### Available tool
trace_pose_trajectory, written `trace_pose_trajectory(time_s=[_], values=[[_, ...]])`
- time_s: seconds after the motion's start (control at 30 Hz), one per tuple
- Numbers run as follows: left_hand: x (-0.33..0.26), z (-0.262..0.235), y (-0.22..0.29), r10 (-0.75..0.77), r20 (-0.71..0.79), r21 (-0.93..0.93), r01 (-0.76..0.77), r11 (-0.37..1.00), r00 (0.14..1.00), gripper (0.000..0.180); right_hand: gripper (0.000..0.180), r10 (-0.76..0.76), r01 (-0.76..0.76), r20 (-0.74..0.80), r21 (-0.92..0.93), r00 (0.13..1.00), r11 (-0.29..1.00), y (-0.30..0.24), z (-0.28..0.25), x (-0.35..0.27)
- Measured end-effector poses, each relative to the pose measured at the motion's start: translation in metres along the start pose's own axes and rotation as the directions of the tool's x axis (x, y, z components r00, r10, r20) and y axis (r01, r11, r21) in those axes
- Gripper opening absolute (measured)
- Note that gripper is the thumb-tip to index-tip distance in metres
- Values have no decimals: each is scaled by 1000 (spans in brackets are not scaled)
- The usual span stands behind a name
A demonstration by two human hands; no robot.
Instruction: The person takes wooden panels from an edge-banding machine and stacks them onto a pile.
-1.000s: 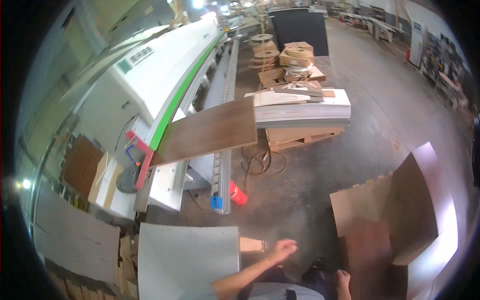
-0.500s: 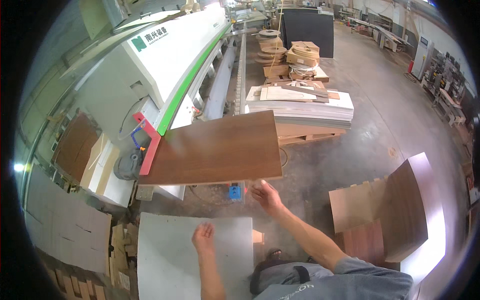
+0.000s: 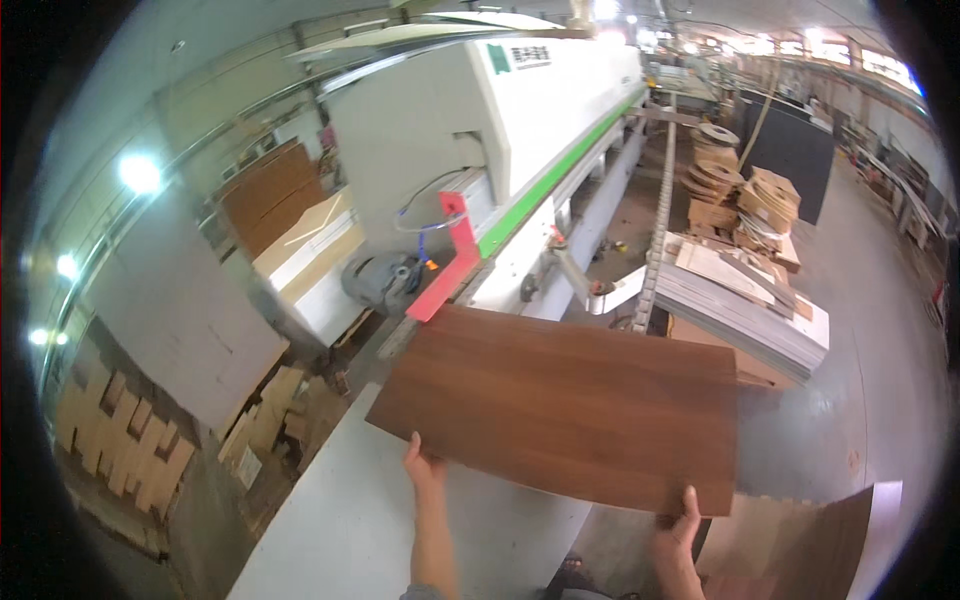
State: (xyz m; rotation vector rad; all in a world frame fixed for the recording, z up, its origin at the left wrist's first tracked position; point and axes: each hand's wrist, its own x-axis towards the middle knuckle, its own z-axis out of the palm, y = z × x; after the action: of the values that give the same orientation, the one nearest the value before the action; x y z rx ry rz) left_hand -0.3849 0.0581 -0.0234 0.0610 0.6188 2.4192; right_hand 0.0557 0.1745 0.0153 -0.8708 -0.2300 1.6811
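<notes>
A flat brown wood-grain board (image 3: 560, 400) is held out in front of me by both hands. My left hand (image 3: 425, 468) grips its near edge toward the left corner, thumb on top and fingers hidden beneath. Close to the near right corner, my right hand (image 3: 680, 535) clasps the same edge, its thumb lying over the top face. The board's far left corner is beside the red angled guard (image 3: 447, 280) on the end of a long white machine (image 3: 570, 100) with a green stripe. Below the board lies a pale grey panel surface (image 3: 400, 520).
Stacked pale panels (image 3: 740, 305) with loose strips on top stand right of the machine, with edging rolls (image 3: 715, 180) and cartons behind them. A motor (image 3: 383, 283) sits left of the guard. More brown panels (image 3: 785, 545) stand at lower right; wooden offcuts (image 3: 265, 415) lie at left.
Both hands have taken hold of the board's near edge; before, the left hand was off it and the right was at its near right corner. The board has come nearer. The view has swung left.
</notes>
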Motion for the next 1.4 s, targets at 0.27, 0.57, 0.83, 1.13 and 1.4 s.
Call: trace_pose_trajectory(time_s=[0.27, 0.57, 0.83, 1.13, 1.4], values=[[-135, 74, 5, 167, -143, 212, -135, 968, 975, 37, 55, -84, 65, -120, -157, 989, 985, -61, -86, -3], [-337, 245, -142, 82, 555, 652, -495, 574, 828, 19, 31, 278, -297, -149, -124, 949, 947, 36, -268, 88], [-419, 259, -236, -363, 621, 782, -517, 348, 694, 83, 28, 443, -402, -218, 207, 870, 892, 54, -341, 41], [-441, 301, -241, -275, 818, 575, -716, 396, 505, 82, 26, 419, -296, -278, 391, 865, 871, 50, -332, 24], [-417, 297, -235, -514, 563, 815, -331, 476, 647, 40, 25, 304, -3, -403, 598, 863, 801, 45, -349, -1]])
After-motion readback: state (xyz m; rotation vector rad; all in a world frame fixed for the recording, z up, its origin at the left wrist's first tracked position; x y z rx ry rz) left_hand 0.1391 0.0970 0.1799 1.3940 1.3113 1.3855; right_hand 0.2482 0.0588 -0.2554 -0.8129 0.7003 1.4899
